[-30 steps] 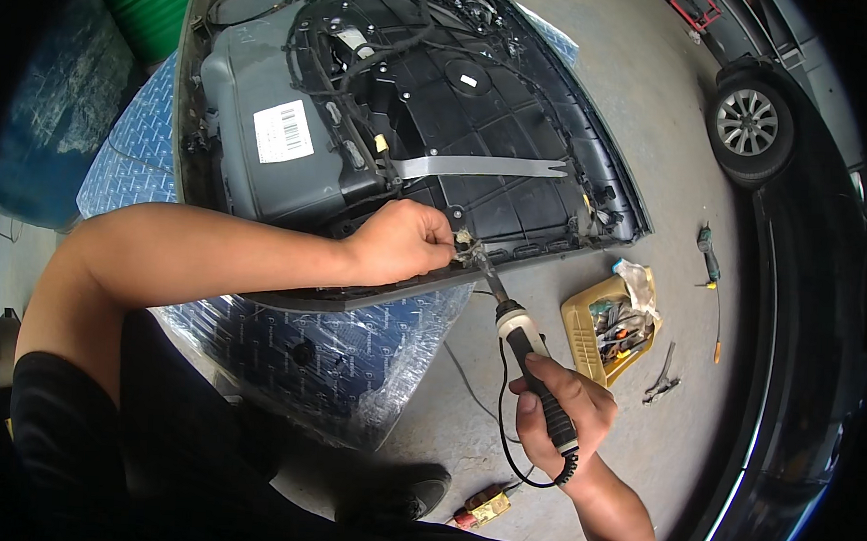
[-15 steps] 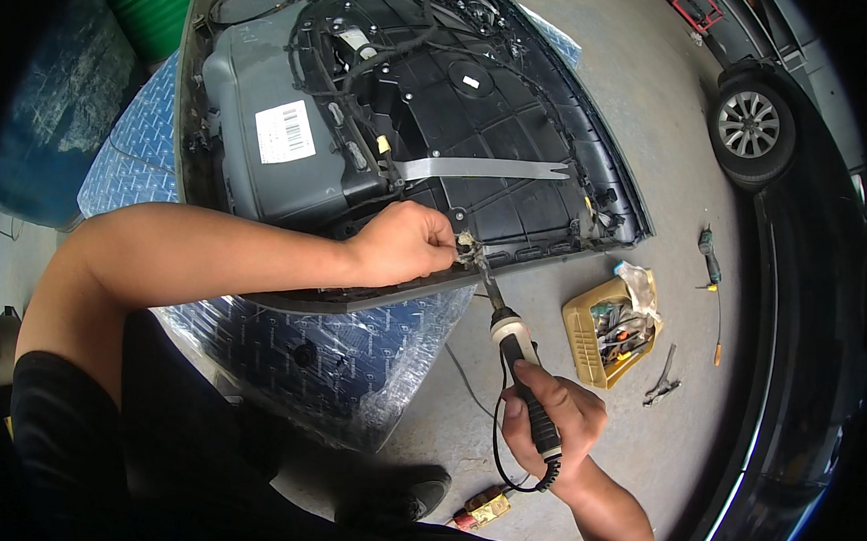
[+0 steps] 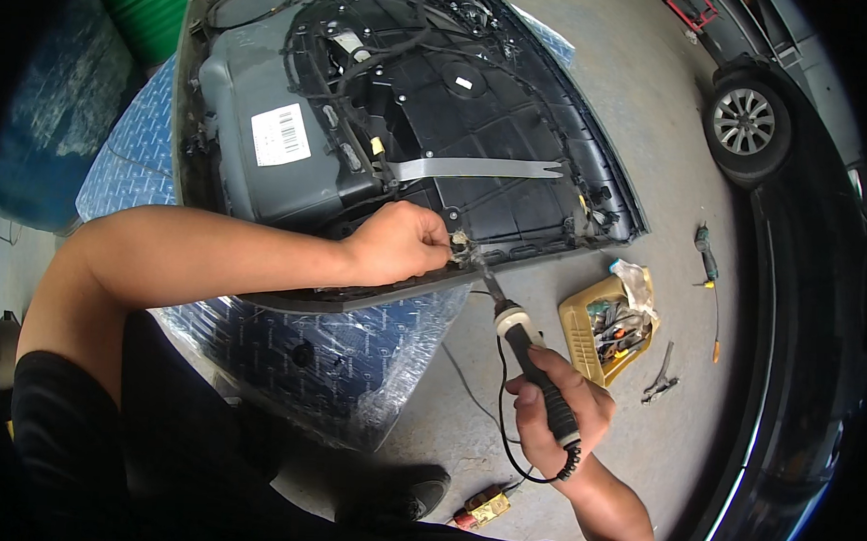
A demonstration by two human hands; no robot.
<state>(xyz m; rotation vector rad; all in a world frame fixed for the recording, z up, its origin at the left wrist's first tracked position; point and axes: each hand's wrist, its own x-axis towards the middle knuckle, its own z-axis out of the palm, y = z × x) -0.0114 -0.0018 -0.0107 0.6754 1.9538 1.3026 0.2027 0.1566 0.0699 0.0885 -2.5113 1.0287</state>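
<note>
A soldering iron (image 3: 542, 380) with a black ribbed grip, a pale collar and a coiled cord guard is held in my right hand (image 3: 574, 412), fingers wrapped round its grip. Its metal tip points up-left to the near edge of a large black car door panel (image 3: 498, 128) lying inner side up. Frayed pale matter (image 3: 460, 240) sits at that edge beside the tip. Next to it my left hand (image 3: 404, 244) is closed in a pinch against the panel; what lies between the fingertips is hidden. Across the panel rests a flat grey metal pry bar (image 3: 481, 168) with a notched end.
Under the panel is a blue wrapped support (image 3: 333, 363). On the floor to the right stand a yellow tool basket (image 3: 577, 340), a green-black power tool (image 3: 707, 255) and a metal tool (image 3: 661, 377). A dark car (image 3: 789, 334) borders the right; a red-yellow box (image 3: 482, 510) lies near my shoe.
My right hand has shifted slightly right and down, and the iron's handle leans further right. The left hand keeps its pinch at the panel edge. The whole view has shifted slightly.
</note>
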